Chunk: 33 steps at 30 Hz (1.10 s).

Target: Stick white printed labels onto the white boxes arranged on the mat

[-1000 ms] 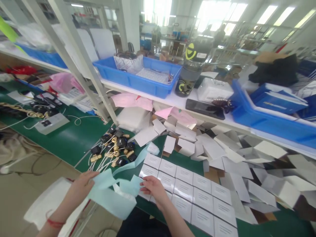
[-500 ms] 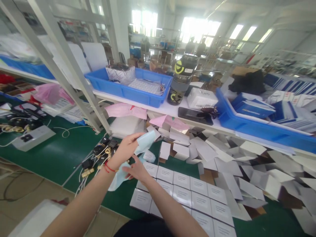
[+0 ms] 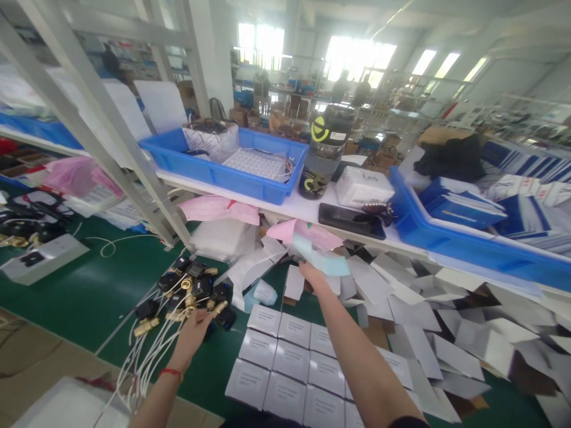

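My left hand [image 3: 195,334], with a red string on its wrist, reaches into a pile of black valves with brass fittings [image 3: 190,284]. Its fingers are closed on the brass end of one valve [image 3: 219,309] at the pile's near right edge. Long white cables [image 3: 151,351] run from the pile towards me. My right hand [image 3: 310,274] is stretched forward below the shelf edge, its fingers mostly hidden, gripping a thin light blue sheet [image 3: 328,261]. Between the hands lies a small crumpled light blue piece with a white label [image 3: 264,292].
Rows of labelled white boxes [image 3: 289,359] stand before me. Open white cartons [image 3: 419,333] crowd the right side. Overhead, a shelf carries blue trays [image 3: 214,169], a dark bottle [image 3: 323,151] and a phone [image 3: 350,221]. Pink sheets [image 3: 218,209] hang from its edge. A metal post [image 3: 147,178] rises at left.
My hands have parted. The left one went down and left from the light blue sheet to the valves; the right one carried a light blue sheet forward and right.
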Tool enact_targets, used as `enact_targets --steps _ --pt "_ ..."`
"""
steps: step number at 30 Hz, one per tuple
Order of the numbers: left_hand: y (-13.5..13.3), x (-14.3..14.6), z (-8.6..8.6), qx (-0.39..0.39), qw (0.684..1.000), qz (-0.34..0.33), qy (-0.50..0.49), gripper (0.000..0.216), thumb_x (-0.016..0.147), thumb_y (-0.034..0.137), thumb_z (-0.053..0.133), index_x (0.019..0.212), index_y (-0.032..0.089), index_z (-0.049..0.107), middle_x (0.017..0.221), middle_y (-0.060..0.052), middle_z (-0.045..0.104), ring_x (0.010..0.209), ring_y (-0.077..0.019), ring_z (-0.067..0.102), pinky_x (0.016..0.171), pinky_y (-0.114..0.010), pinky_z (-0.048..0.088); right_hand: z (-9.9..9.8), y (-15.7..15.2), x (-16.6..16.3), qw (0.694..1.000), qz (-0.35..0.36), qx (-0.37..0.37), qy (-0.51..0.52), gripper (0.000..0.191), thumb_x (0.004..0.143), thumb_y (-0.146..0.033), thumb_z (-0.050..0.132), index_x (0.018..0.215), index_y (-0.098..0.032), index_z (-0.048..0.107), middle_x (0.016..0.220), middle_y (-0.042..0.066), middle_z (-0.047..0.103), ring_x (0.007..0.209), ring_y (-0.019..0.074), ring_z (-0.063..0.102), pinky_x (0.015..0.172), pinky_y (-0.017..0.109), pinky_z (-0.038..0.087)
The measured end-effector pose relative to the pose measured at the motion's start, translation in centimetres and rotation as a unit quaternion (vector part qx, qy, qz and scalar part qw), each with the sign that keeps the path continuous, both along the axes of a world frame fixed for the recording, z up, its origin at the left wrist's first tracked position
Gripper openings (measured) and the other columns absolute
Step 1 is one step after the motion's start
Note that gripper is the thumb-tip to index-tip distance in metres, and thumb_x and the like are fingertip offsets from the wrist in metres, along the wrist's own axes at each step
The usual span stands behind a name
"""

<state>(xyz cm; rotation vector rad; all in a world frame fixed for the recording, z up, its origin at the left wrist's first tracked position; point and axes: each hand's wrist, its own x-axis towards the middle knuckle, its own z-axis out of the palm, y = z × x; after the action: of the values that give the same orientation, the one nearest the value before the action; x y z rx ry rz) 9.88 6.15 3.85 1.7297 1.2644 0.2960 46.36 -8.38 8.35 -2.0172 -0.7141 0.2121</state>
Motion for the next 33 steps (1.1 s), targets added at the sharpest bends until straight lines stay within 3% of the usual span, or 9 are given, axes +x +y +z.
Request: enact_targets --steps 3,5,7,10,12,16,23,27,33 --pt "-2.7 1.4 -3.2 -0.025 0.997 -0.069 0.016 0.055 0.076 0.067 0.041 0.084 0.016 0.061 0.085 -0.017 0.072 0.082 -0.0342 0.071 0.074 -0.050 0.059 -2.6 -4.6 -2.0 0.999 -0.013 -0.050 -0.006 0.023 0.089 -0.027 0.053 0.093 -0.014 0.071 0.101 0.018 0.071 0.102 0.0317 0.063 0.099 0.053 0.045" --pt "-4.9 3.5 -3.9 -0.001 0.994 -0.113 0.006 0.051 0.081 0.060 0.042 0.090 0.016 0.064 0.097 -0.017 0.072 0.095 -0.0332 0.069 0.090 -0.051 0.055 -4.5 -8.4 -4.4 0.997 -0.025 -0.074 -0.003 0.035 0.089 -0.028 0.043 0.098 -0.009 0.071 0.099 0.021 0.071 0.095 0.0329 0.066 0.093 0.053 0.050" --pt "-7.2 5.8 -4.4 0.096 0.980 -0.173 -0.008 0.050 0.087 0.053 0.044 0.109 0.013 0.065 0.120 -0.018 0.067 0.118 -0.0329 0.061 0.107 -0.051 0.045 -6.4 -12.5 -7.2 0.995 -0.041 -0.088 -0.004 0.045 0.091 -0.031 0.039 0.117 -0.006 0.065 0.117 0.023 0.067 0.109 0.0330 0.063 0.098 0.052 0.049" --pt "-10.9 8.7 -5.6 0.309 0.899 -0.310 -0.014 0.053 0.097 0.042 0.039 0.138 0.010 0.051 0.145 -0.016 0.052 0.140 -0.0313 0.042 0.116 -0.052 0.036 -8.8 -17.6 -11.3 0.989 -0.044 -0.134 -0.042 0.053 0.095 -0.032 0.040 0.139 -0.005 0.050 0.143 0.022 0.052 0.135 0.0330 0.046 0.112 0.054 0.040" --pt "-13.1 9.8 -6.8 0.398 0.836 -0.377 -0.008 0.056 0.099 0.038 0.039 0.148 0.011 0.040 0.153 -0.015 0.042 0.145 -0.0302 0.035 0.116 -0.051 0.036 -10.0 -19.4 -13.3 0.978 -0.032 -0.186 -0.087 0.056 0.096 -0.030 0.044 0.147 -0.007 0.041 0.152 0.018 0.043 0.145 0.0321 0.033 0.117 0.055 0.034" --pt "-15.6 10.5 -8.7 0.440 0.791 -0.424 -0.009 0.063 0.100 0.041 0.040 0.153 0.008 0.031 0.158 -0.016 0.032 0.148 -0.0308 0.027 0.116 -0.050 0.035 -11.3 -18.5 -15.3 0.956 0.030 -0.263 -0.123 0.062 0.096 -0.029 0.050 0.152 -0.008 0.033 0.160 0.015 0.029 0.150 0.0315 0.020 0.121 0.054 0.027" --pt "-15.6 10.9 -8.7 0.402 0.800 -0.444 0.004 0.062 0.100 0.041 0.035 0.152 0.007 0.034 0.159 -0.017 0.028 0.150 -0.0310 0.022 0.118 -0.051 0.030 -11.8 -14.7 -15.9 0.951 0.105 -0.263 -0.127 0.068 0.099 -0.038 0.046 0.155 -0.009 0.022 0.164 0.014 0.017 0.153 0.0285 0.009 0.124 0.050 0.021" --pt "-16.4 10.7 -7.9 0.430 0.790 -0.437 0.004 0.062 0.101 0.041 0.034 0.152 0.007 0.032 0.158 -0.018 0.031 0.149 -0.0314 0.024 0.117 -0.052 0.032 -11.2 -17.0 -16.0 0.953 0.101 -0.253 -0.130 0.069 0.099 -0.038 0.048 0.156 -0.010 0.020 0.163 0.012 0.019 0.152 0.0276 0.013 0.124 0.051 0.023" --pt "-21.0 9.9 -7.5 0.453 0.755 -0.474 0.011 0.069 0.098 0.040 0.040 0.157 0.010 0.021 0.160 -0.014 0.029 0.148 -0.0301 0.027 0.114 -0.048 0.039 -10.8 -23.0 -16.2 0.953 0.051 -0.281 -0.106 0.070 0.099 -0.039 0.046 0.157 -0.018 0.014 0.164 0.008 0.013 0.152 0.0291 0.011 0.123 0.056 0.022"
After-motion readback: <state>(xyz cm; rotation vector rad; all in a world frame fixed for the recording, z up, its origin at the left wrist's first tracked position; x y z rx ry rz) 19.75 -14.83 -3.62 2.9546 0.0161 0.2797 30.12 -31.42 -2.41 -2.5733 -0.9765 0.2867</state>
